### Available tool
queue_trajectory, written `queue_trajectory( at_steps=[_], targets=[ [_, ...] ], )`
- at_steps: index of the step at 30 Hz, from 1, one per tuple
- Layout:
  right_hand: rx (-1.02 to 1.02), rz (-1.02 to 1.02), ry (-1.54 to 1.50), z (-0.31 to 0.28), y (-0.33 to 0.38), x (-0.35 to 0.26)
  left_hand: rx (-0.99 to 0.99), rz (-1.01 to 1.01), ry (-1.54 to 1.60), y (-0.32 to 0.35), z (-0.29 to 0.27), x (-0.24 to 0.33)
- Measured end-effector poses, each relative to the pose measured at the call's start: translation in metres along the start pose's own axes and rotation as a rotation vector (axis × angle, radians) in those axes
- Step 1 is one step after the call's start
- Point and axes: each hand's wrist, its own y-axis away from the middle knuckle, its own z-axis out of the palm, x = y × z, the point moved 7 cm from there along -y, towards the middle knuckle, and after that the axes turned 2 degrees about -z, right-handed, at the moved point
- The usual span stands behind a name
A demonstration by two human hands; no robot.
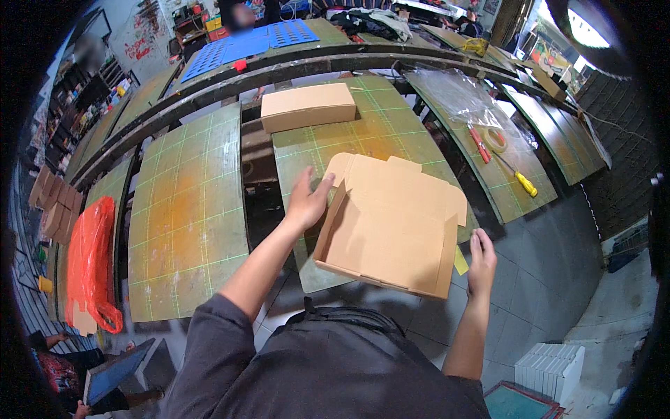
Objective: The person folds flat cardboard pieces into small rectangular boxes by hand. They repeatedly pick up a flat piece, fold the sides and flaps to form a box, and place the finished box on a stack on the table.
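Note:
An open cardboard mailer box (391, 220) lies in front of me, its lid raised with side flaps and a front tab. Its near edge reaches past the green-lined board (380, 140). At the box's left wall is my left hand (309, 201), fingers spread, close to the flap; whether it touches cannot be made out. My right hand (481, 265) is just off the box's right side, fingers stretched upward with nothing seen in them. Behind the open box, a closed cardboard box (308, 106) sits on the same board.
Farther right are a red-handled tool (479, 145), a tape roll (495, 140), a yellow-handled screwdriver (525, 184) and clear plastic film (464, 98). An orange plastic bag (92, 258) and stacked cartons (54, 202) lie left. Gaps separate the boards. Another person (59, 370) is at lower left.

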Motion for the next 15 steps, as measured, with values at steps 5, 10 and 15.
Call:
queue_trajectory(
  at_steps=[5,10,15],
  targets=[
    [-0.306,-0.072,0.18,0.057,-0.003,0.011,-0.337,0.006,-0.208,0.011,0.048,0.005],
    [-0.32,0.014,-0.248,0.048,0.009,0.005,-0.206,-0.222,0.771,0.011,0.044,0.023],
    [0.141,0.258,-0.513,0.017,0.012,0.016,-0.505,-0.353,0.664,0.021,0.064,0.037]
  ],
)
